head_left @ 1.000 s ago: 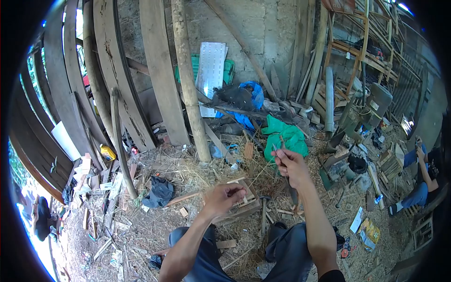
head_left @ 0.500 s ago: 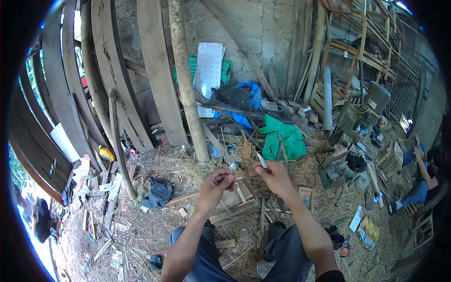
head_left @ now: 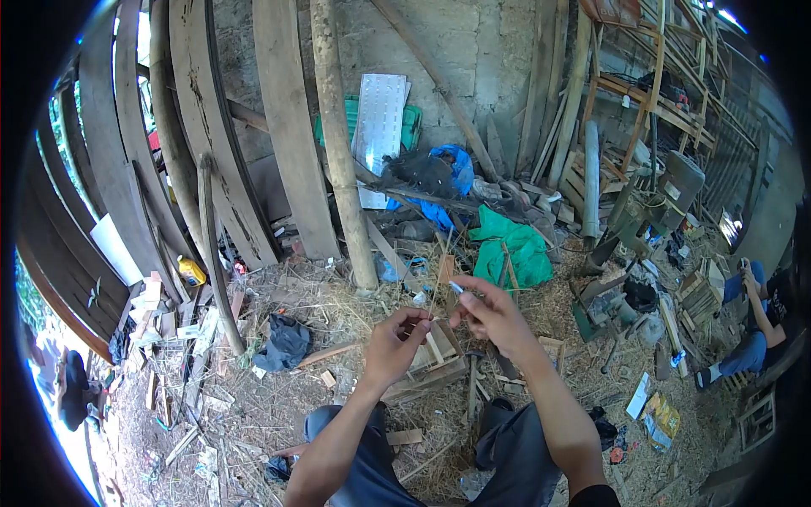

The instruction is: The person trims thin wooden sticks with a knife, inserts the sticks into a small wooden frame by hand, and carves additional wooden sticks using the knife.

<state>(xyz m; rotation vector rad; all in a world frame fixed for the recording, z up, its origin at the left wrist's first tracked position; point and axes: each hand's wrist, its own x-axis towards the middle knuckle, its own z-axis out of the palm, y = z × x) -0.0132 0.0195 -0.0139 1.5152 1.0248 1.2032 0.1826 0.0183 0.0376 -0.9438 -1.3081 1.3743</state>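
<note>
My left hand [head_left: 395, 345] is closed, thumb and fingertips pinched together on a thin, straw-like stick [head_left: 434, 306] that is hard to make out. Just to its right, my right hand [head_left: 497, 321] is closed around a knife [head_left: 457, 288]; only a short pale piece of it shows above the fingers. The two hands are close together but apart, held in front of my knees. Below them a wooden box-like frame [head_left: 414, 390] lies on the ground, with a hammer [head_left: 473, 384] beside it on the right.
Wood scraps and shavings cover the ground. A black plastic bag [head_left: 284, 342] lies to the left, a green sheet [head_left: 511, 245] ahead. A wooden post [head_left: 338, 152] stands before the block wall. Another person [head_left: 756, 317] sits at far right. A yellow bottle [head_left: 192, 270] rests by the planks.
My right hand has turned, so less of the knife blade shows. My left hand has shifted slightly right, bringing the hands closer. The view has moved a little.
</note>
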